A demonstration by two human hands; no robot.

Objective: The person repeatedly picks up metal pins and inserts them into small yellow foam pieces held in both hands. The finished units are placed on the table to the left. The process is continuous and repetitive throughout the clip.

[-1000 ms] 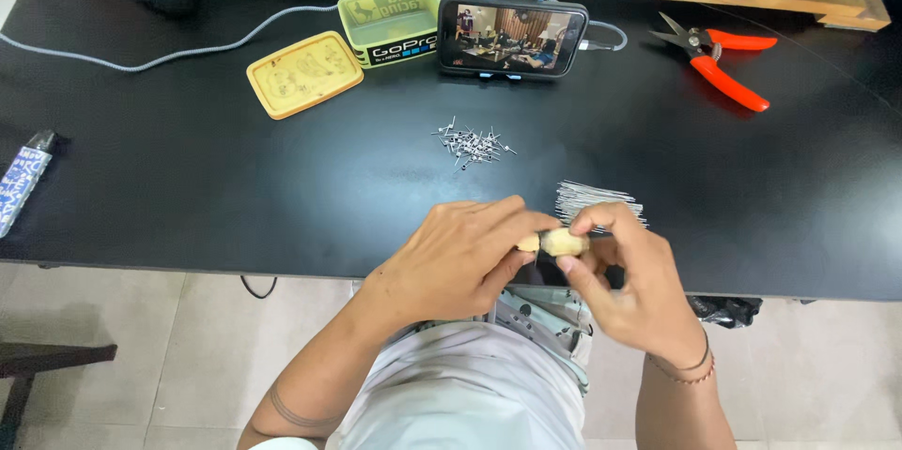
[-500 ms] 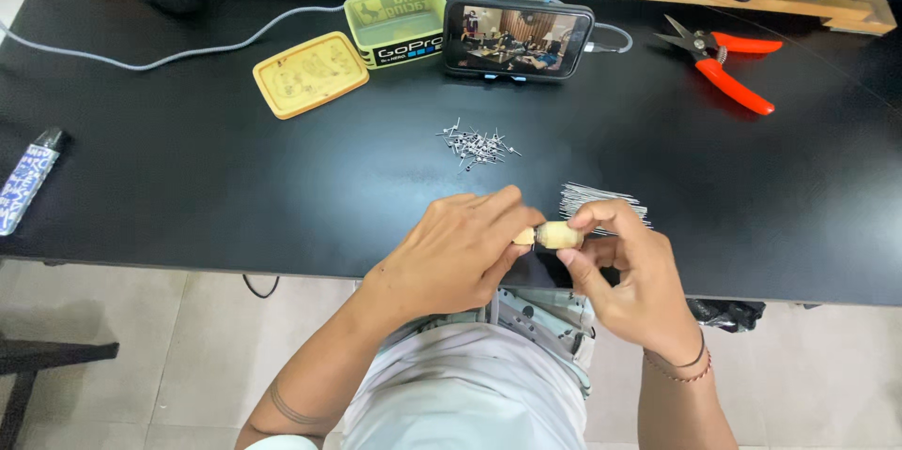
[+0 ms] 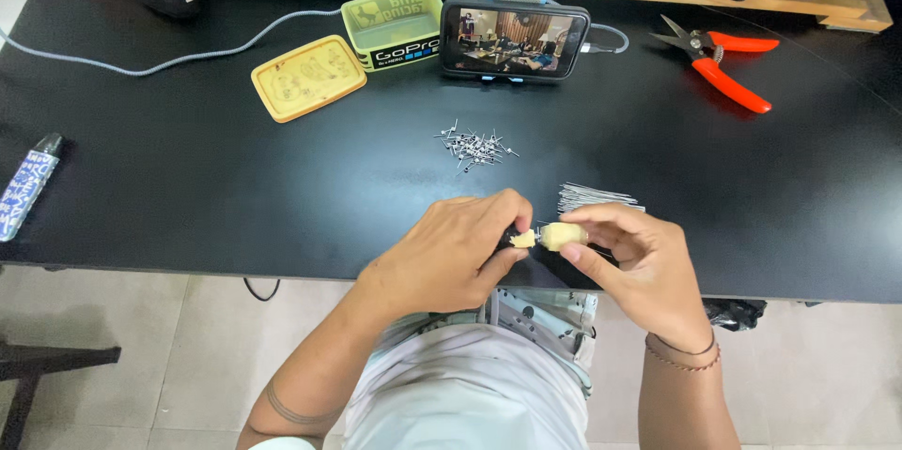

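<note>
Fingers (image 3: 601, 229) of the right hand (image 3: 639, 267) are pinched around a small pale yellow piece (image 3: 561, 236); the left hand (image 3: 451, 257) is curled shut against its other end, thumb and fingertips pressed on a tiny pale tip (image 3: 522, 240). What sits between them I can't resolve.

Everything below is placed relative to the phone (image 3: 515, 39), propped on its stand and playing video:
- black surface (image 3: 188, 178) under all of it, near edge well toward the person
- open yellow-green tin (image 3: 393, 27) just left of the phone, its lid (image 3: 308, 77) further left, lying flat
- red-handled snips (image 3: 719, 60) to the right, apart
- bundle of thin grey wire pieces (image 3: 597, 196) toward the person, touching or just behind the right hand
- loose pile of tiny metal pins (image 3: 474, 146) toward the person, between phone and hands
- pale piece directly toward the person, held just above the surface edge

Handling guess: the piece looks light, small and probably soft or waxy, so easy to crush or drop. Best held by its thick middle with fingertips, light pressure, thin end left free.
</note>
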